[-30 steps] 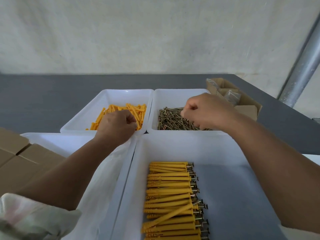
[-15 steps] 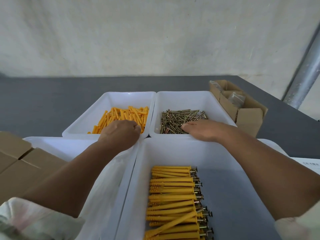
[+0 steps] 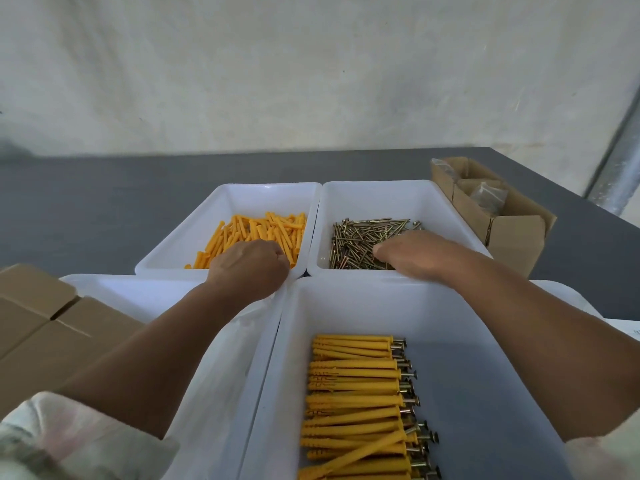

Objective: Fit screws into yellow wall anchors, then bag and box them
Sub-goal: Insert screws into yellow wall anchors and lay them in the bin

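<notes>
Just then my left grip (image 3: 251, 268) sat over the near right corner of the far-left tray (image 3: 242, 188), its fingers curled under and hidden by the back of the hand, so I could not tell whether an anchor was pinched inside. The loose yellow anchors (image 3: 263, 226) lay directly beneath and just beyond it, most slanting from near-left to far-right. My right grip (image 3: 412, 252) lay flat with straight fingers, holding nothing, resting on the near right part of the screws (image 3: 356, 237) in the far-right tray (image 3: 381, 199). That heap spread to the left and far side of my fingertips, a tangle with many shanks running roughly left to right. Each grip was thus the nearer one to its own part. I judged the coming move turned on pinching one screw along its shank and carrying it leftward, point first, to an anchor's open end. Finished anchors (image 3: 353, 393) lay in the near tray (image 3: 485, 393) between my forearms, long axes left to right, screw heads to the right.
</notes>
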Available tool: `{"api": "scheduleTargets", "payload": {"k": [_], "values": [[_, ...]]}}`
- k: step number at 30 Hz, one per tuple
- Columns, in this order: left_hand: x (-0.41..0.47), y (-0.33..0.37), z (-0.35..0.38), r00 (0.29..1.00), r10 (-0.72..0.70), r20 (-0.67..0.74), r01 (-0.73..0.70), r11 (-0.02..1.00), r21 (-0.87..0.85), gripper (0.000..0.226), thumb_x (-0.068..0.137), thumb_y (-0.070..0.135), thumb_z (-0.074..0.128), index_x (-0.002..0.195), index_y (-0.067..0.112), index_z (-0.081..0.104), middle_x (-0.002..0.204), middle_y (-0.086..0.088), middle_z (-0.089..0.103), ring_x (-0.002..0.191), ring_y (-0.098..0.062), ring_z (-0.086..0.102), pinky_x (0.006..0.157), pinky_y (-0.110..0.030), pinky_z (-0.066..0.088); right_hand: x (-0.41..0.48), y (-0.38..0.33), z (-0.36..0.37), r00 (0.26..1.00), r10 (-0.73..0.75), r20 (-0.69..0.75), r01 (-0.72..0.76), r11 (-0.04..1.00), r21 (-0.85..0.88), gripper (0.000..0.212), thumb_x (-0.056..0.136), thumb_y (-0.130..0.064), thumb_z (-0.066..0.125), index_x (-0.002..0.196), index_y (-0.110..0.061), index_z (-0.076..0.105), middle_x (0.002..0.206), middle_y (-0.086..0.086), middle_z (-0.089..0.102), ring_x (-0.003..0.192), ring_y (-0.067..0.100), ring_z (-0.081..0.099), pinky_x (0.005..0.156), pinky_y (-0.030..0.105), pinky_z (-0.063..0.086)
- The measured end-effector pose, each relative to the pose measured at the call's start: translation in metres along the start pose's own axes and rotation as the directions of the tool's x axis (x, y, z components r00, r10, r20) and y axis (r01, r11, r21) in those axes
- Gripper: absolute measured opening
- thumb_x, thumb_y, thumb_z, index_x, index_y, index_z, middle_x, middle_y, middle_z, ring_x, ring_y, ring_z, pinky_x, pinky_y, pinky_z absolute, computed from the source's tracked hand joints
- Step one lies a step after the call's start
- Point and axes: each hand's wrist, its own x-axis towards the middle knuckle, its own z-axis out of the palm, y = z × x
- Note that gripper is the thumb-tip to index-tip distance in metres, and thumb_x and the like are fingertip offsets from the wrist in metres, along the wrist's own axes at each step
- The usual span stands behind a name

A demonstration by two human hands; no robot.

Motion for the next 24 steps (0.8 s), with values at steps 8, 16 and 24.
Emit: {"api": "scheduleTargets", "payload": {"k": [8,16,24], "values": [[0.045,-0.007,-0.014,0.979,-0.15,-0.136,0.123,0.974,-0.189,0.028,0.081,0.013,0.048,0.097,0.022,0.07,0.1,-0.001,0.068,0.082,-0.017,0.056,0.059,-0.025,0.041,0.003,0.016,0.004,0.92,-0.034,-0.391,0.125,0.97,0.21,0.028,0.096,-0.033,0.057,0.121,-0.031,0.069,0.131,-0.006,0.064,0.118,0.016,0.056,0.086,0.02,0.033],[0.101,0.002,0.016,0.999,-0.029,0.02,0.031,0.993,-0.11,0.052,0.095,0.042,0.047,0.146,0.034,0.038,0.151,-0.009,0.034,0.132,-0.036,0.04,0.102,-0.045,0.038,-0.001,0.013,0.011,0.872,-0.081,-0.484,0.151,0.983,0.108,0.022,0.094,-0.017,0.059,0.103,-0.027,0.077,0.11,-0.006,0.073,0.102,0.015,0.063,0.088,0.022,0.042],[0.093,0.013,0.003,0.948,0.061,0.311,-0.095,0.991,0.096,0.043,0.098,0.045,0.041,0.138,0.031,0.05,0.127,-0.001,0.049,0.122,-0.026,0.039,0.093,-0.037,0.034,0.003,0.013,0.011,0.869,-0.07,-0.489,0.127,0.988,0.085,0.014,0.089,-0.018,0.063,0.088,-0.017,0.077,0.093,0.0,0.074,0.092,0.02,0.064,0.08,0.029,0.045]]}}
